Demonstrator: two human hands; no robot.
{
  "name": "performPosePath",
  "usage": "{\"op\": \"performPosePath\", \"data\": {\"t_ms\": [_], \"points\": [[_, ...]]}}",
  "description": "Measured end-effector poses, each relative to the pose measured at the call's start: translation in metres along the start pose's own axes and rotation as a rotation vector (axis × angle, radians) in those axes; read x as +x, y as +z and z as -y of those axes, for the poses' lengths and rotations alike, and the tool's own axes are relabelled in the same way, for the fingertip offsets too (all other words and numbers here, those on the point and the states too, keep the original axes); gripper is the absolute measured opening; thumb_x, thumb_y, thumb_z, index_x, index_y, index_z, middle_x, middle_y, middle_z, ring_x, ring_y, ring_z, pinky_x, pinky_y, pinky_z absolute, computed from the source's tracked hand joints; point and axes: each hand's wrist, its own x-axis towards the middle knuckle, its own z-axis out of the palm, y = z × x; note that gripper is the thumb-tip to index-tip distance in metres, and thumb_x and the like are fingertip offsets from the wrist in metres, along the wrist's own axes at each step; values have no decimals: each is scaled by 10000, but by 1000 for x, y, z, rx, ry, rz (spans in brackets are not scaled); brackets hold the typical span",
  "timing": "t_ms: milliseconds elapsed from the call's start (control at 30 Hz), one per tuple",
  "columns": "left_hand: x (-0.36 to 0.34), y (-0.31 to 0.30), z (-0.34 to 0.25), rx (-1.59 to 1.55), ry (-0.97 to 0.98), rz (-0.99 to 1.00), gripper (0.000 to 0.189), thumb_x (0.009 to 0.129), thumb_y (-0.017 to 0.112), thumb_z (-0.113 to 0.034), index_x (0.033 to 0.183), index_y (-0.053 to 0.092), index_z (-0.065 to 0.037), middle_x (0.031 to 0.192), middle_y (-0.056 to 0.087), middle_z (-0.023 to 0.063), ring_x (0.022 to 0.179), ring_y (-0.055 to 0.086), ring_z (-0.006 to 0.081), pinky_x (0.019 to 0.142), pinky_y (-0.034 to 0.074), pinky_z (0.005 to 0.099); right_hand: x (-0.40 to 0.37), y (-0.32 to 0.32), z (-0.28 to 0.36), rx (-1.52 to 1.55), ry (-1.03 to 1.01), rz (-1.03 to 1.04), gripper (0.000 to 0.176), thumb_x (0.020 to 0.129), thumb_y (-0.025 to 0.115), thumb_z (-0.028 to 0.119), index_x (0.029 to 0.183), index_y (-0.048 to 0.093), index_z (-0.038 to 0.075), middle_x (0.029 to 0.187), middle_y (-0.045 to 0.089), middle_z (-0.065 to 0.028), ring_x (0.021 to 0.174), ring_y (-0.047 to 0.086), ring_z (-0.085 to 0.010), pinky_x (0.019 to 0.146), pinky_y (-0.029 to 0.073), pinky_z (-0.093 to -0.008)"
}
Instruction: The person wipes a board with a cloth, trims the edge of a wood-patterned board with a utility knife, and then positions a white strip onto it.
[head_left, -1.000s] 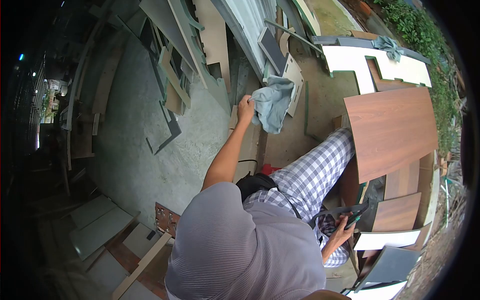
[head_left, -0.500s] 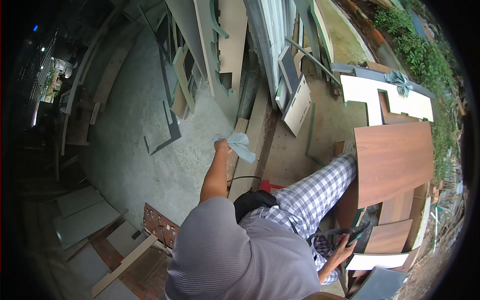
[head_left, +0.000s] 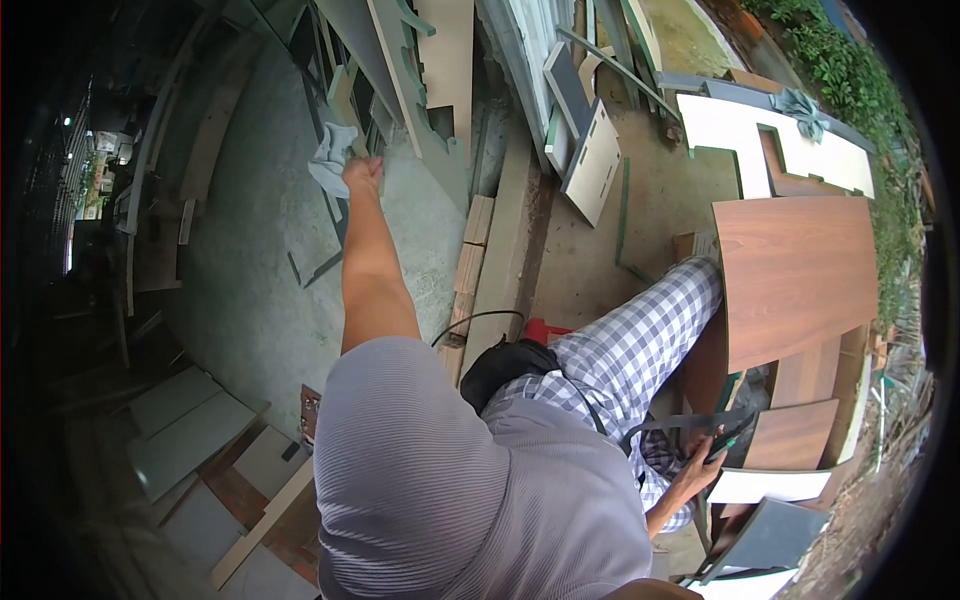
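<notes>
My left arm stretches out over the concrete floor, and my left hand [head_left: 363, 173] is closed on a light blue-grey cloth [head_left: 330, 165]. The cloth hangs off to the left of my fist, in front of leaning board offcuts [head_left: 343, 95]. Low on the right, beside my checked trouser leg [head_left: 640, 330], my right hand [head_left: 700, 468] is wrapped round a dark handheld object with a green patch [head_left: 735, 437]; its kind is hard to make out. A dark strap [head_left: 665, 425] runs close to that hand.
Cut boards and metal sheets [head_left: 515, 70] lean upright ahead. Wood-grain panels [head_left: 800, 280] and a white notched panel [head_left: 725, 125] lie to my right. Wood blocks [head_left: 470, 265] line the floor's edge. A second cloth [head_left: 800, 108] rests on the panels. Flat boards [head_left: 195, 440] lie at lower left.
My left hand has swung forward and to the left with the cloth, from above the wood blocks to the leaning offcuts. My right hand keeps its hold on the dark object.
</notes>
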Motion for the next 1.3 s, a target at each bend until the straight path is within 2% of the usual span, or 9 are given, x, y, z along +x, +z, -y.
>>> {"op": "performPosePath", "data": {"t_ms": [100,200,367,433,533,767,867,1100,1300], "points": [[-94,66,104,205,-203,126,393,926,401,-168,1297,349,-50,1213,536,159,929,613,369,787,471,474,-2,2,8,36,56,24,355,921,544,253,1191,549,23,879,627,-81,765,600,-145,627,496,-265],[-207,127,169,371,-238,522,385,926,437,-202,1271,380,-41,1181,564,166,918,631,313,798,491,433,-2,1,11,-71,-6,44,353,924,544,258,1198,551,37,869,627,-80,768,603,-146,625,502,-269],[-358,216,178,613,-102,1110,488,900,545,-351,1241,424,-23,1115,590,140,817,627,183,730,493,318,-13,-6,19,1,66,-10,345,918,552,242,1193,554,33,821,621,-76,689,588,-142,624,498,-277],[-394,242,189,624,-51,1226,691,876,553,-465,1324,321,7,1223,516,192,913,613,236,787,496,357,-18,-4,11,80,94,-83,315,906,564,200,1172,559,30,792,618,-67,647,571,-129,601,462,-276],[-439,271,199,603,-65,1259,805,854,528,-563,1349,244,5,1293,404,216,1064,539,291,865,467,397,-28,-6,15,90,131,-112,295,903,564,184,1146,563,17,765,611,-62,623,558,-120,594,438,-264],[-472,312,232,452,-38,1145,750,867,521,-543,1324,278,0,1236,457,190,1067,521,285,841,473,444,-50,-19,7,215,234,-224,278,902,570,176,1129,561,16,756,607,-52,624,548,-108,572,431,-252],[-482,313,225,420,-197,1312,536,919,501,-439,1240,442,-15,1167,529,142,1045,554,253,875,453,467,-55,-20,-9,268,235,-274,276,903,577,181,1124,561,18,758,612,-54,633,554,-106,575,434,-250],[-487,299,230,161,-584,1217,587,861,616,-382,1288,397,-45,1232,502,136,1159,475,283,994,373,468,-49,-13,-5,247,215,-198,260,899,566,167,1118,563,26,772,635,-71,651,583,-133,610,458,-272],[-530,272,256,76,-830,1300,609,818,680,-320,1296,400,-67,1281,487,104,1190,458,276,998,384,459,-44,-4,-6,267,198,-182,303,878,594,195,1131,557,32,722,597,-81,654,572,-133,627,457,-282]]}}
